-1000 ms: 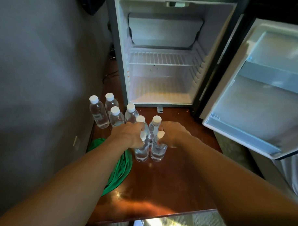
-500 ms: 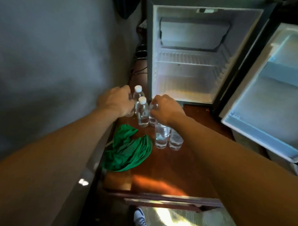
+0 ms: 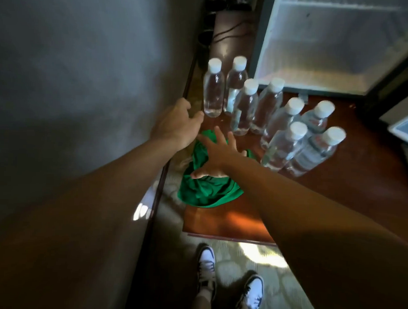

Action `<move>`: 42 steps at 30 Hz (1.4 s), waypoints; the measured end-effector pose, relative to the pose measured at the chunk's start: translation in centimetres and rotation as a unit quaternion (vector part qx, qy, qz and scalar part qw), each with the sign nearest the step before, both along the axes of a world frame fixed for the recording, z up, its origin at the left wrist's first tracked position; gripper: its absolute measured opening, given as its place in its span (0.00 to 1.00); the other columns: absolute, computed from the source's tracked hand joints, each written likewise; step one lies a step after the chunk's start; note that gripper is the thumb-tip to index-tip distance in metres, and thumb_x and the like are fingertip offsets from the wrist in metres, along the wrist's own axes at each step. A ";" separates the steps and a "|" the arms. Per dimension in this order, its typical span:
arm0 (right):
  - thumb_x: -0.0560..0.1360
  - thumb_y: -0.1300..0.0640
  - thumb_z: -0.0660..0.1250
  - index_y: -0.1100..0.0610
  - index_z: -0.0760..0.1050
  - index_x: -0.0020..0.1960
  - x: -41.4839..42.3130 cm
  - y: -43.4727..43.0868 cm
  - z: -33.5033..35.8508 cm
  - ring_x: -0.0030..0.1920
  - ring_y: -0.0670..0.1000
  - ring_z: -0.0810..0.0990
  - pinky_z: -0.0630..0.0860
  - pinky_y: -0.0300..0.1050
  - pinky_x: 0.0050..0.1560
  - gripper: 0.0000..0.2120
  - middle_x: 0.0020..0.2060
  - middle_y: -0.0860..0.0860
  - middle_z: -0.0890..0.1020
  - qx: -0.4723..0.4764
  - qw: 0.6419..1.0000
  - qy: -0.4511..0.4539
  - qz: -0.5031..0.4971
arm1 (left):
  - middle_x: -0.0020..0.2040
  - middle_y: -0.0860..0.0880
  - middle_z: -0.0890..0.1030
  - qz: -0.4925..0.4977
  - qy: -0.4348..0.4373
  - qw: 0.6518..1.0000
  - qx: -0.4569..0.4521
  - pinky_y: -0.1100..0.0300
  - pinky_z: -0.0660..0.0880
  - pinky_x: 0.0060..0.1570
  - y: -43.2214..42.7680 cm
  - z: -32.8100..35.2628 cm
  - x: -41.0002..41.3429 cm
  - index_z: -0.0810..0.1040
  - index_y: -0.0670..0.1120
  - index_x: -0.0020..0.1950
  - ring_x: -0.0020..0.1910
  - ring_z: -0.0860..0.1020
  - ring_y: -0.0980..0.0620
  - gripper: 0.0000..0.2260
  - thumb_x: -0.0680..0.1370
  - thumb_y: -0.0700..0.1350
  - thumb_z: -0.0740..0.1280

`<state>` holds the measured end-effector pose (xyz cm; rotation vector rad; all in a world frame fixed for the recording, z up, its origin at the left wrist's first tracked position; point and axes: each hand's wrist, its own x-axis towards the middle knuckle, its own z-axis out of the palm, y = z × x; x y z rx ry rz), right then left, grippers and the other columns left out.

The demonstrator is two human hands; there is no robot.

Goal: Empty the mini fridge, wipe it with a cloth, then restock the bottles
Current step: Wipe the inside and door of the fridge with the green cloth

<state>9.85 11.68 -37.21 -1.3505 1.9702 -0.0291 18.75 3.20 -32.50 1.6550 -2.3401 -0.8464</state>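
On the dark wooden counter in front of you, eight clear bottles of water with white caps stand upright, just outside the open mini fridge. Four of them stand nearer the grey wall, by the fridge's lower left corner. The other four are packed close together to their right. Only the lower part of the fridge's white inside is in view, at the top right, and a corner of its open door shows at the right edge.

A crumpled green cloth lies at the counter's left edge, nearer to you than the bottles and just beside the closest ones.

Your right hand reaches across your body and is spread flat, palm down, over the upper part of the cloth, fingers straight and fanned out. It grasps nothing, and it is not clear whether the palm rests on the fabric or hangs just above it.

Your left hand is beside the wall at the counter's left edge, near the foot of the leftmost bottle. Its fingers are loosely curled and it holds nothing.

Dark cables lie on the counter to the left of the fridge. At the bottom, your two white and black shoes stand on a patterned floor.
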 end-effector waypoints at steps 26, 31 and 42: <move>0.64 0.55 0.78 0.54 0.67 0.68 -6.8 -0.4 21.2 0.58 0.55 0.78 0.75 0.52 0.61 0.36 0.59 0.54 0.78 -0.156 0.968 -0.170 -0.096 | 0.61 0.46 0.76 -0.048 0.109 0.981 -0.154 0.55 0.68 0.50 -1.2 22.4 -7.5 0.69 0.49 0.67 0.59 0.74 0.45 0.19 0.79 0.57 0.61; 0.65 0.58 0.77 0.53 0.63 0.67 -13.1 4.5 29.0 0.49 0.54 0.80 0.79 0.50 0.50 0.35 0.52 0.54 0.79 -0.316 0.911 -0.198 -0.178 | 0.59 0.48 0.77 -0.041 0.163 0.961 -0.218 0.52 0.70 0.52 2.4 28.2 -12.2 0.71 0.50 0.63 0.58 0.75 0.44 0.17 0.78 0.57 0.62; 0.60 0.48 0.78 0.54 0.75 0.60 -27.3 7.1 25.1 0.53 0.57 0.78 0.78 0.55 0.57 0.31 0.55 0.56 0.76 -0.397 0.831 -0.046 -0.388 | 0.61 0.46 0.76 -0.100 0.141 0.974 -0.148 0.48 0.73 0.58 3.7 22.5 -22.9 0.69 0.49 0.67 0.58 0.75 0.45 0.18 0.80 0.55 0.59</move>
